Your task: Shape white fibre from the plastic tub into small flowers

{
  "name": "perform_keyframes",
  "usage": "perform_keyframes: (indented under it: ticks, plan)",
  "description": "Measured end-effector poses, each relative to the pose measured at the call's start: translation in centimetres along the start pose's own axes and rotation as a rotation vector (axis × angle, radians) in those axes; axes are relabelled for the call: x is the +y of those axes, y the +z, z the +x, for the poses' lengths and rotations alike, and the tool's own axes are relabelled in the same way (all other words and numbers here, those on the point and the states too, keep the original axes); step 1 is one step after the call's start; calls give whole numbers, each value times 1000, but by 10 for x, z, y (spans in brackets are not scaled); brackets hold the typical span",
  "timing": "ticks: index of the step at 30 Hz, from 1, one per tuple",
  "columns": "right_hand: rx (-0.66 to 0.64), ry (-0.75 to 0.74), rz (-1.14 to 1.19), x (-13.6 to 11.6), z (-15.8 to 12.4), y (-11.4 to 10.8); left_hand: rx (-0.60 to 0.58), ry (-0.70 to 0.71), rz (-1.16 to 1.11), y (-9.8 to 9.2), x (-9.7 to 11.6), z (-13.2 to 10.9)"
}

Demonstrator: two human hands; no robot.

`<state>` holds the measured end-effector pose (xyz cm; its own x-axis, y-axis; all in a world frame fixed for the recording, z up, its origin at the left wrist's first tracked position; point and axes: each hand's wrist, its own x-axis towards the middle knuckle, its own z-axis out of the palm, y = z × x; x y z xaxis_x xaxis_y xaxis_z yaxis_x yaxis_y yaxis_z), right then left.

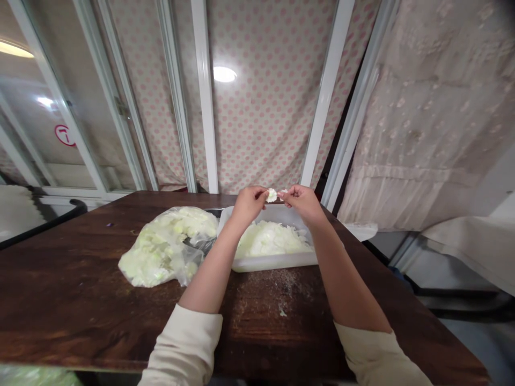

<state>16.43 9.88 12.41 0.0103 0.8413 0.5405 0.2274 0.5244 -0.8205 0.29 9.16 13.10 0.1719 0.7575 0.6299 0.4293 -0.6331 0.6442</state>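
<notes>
Grained wood with a dull sheen is being shown by the table (76, 311). Thin, wrinkled, glossy plastic is being shown by the left bag (161, 249), smooth translucent plastic by the tub (277, 261), matt gathered cloth by the right curtain (426, 128).

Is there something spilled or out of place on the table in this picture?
Yes. Pale crumbs and one larger scrap lie loose on the brown table, on the near side of the white container. They look spilled because the pale pieces otherwise sit inside it.
</notes>
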Motion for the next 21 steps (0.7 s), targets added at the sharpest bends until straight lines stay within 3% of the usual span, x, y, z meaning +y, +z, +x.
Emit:
perform_keyframes:
  ticks: [5,8,10,14,21]
  plan:
    - [-103,106,138,1,2,-5,75,-47,-4,-2,-1,1]
    - [-136,152,88,1,1,-5,65,-40,0,-1,0,0]
    - [-176,124,40,1,0,-5,24,-12,8,2,0,0]
    - [-395,44,137,3,0,-2,-14,48,33,8,-4,0]
    - [-254,116,179,13,5,4,6,21,27,8,-2,0]
